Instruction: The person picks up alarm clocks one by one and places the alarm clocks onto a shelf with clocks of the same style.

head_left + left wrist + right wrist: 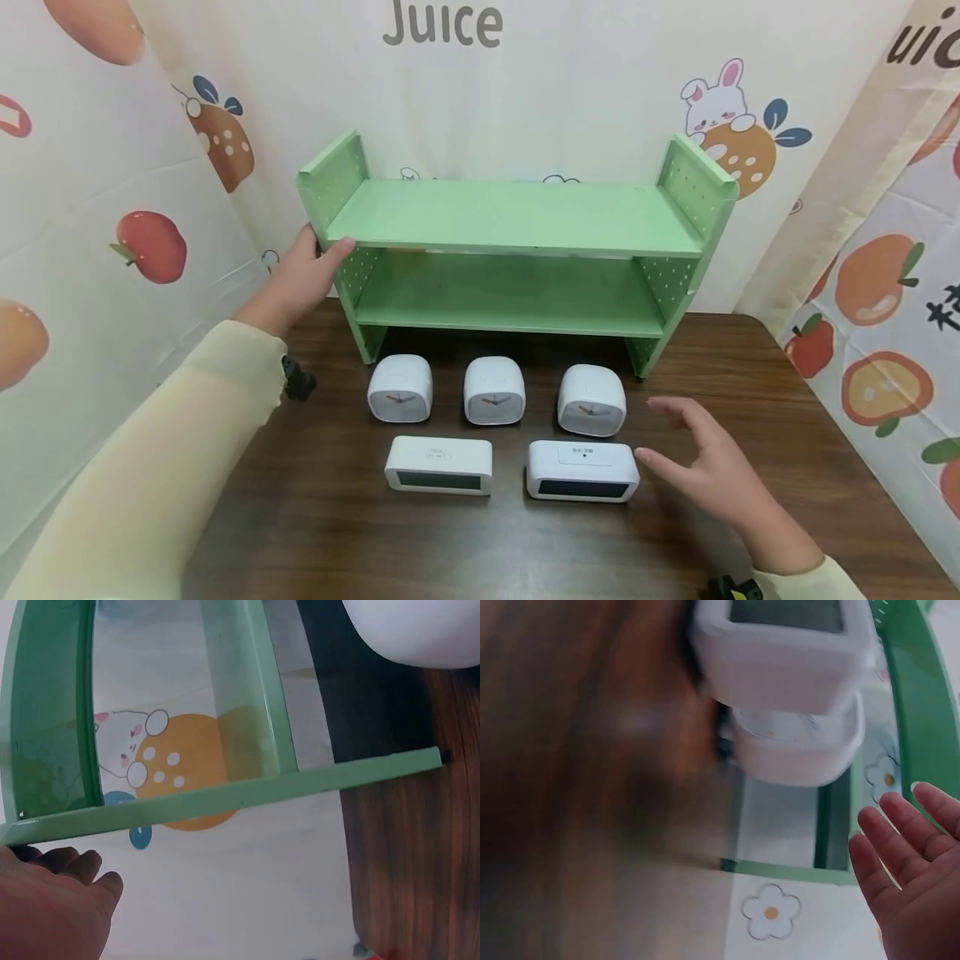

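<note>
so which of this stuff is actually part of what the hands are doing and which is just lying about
In hand:
- green shelf, gripped at its end by the left hand
- right digital clock, nearest the open right hand

Lying about:
- left digital clock
- three round-cornered analog clocks
- fruit-print backdrop

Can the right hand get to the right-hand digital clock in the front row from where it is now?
Probably yes. The right hand hovers open just beside the right digital clock, with only bare table between them. The round clock behind stands clear of that path.
</note>
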### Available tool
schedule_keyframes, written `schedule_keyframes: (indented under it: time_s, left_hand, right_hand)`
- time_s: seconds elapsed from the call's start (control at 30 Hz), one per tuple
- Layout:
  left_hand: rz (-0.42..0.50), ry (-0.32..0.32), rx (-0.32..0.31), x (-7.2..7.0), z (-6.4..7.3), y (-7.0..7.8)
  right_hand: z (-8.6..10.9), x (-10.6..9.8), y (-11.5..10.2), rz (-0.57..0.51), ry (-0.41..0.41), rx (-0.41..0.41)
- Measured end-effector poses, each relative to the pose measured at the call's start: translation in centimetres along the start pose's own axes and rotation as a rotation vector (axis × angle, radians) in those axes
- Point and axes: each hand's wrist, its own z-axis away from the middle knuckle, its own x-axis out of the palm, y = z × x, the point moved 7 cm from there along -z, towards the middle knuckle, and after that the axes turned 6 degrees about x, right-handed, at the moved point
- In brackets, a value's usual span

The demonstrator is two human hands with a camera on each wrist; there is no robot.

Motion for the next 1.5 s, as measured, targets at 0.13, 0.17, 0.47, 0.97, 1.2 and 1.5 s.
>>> schedule_keyframes:
  time_s: [0.13,0.17,0.47,0.97,1.2,1.5]
  left_hand:
    - [0.027,0.04,-0.032,-0.1,-0.3,-0.2]
    - [0.034,0.05,-0.034,-0.2,-0.4,-0.2]
    - [0.068,0.075,-0.079,-0.1,-1.0,0.1]
    - [0.135,0.111,-0.143,0.1,-1.8,-0.3]
    - [0.129,0.13,-0.15,0.2,-2.1,-0.8]
    - [0.153,0.14,-0.172,0.2,-2.5,-1.4]
  right_hand:
    - [0.1,1.5,0.7,-0.012,-0.078,0.022]
    - [0.0,1.8,0.9,-0.02,-0.096,0.028]
    - [-0.4,4.0,2.2,-0.195,-0.171,0.084]
    - [-2.6,6.2,2.7,-0.324,-0.242,0.153]
    - [-2.3,6.3,2.4,-0.295,-0.191,0.227]
    - [-0.7,6.2,1.5,-0.255,-0.144,0.299]
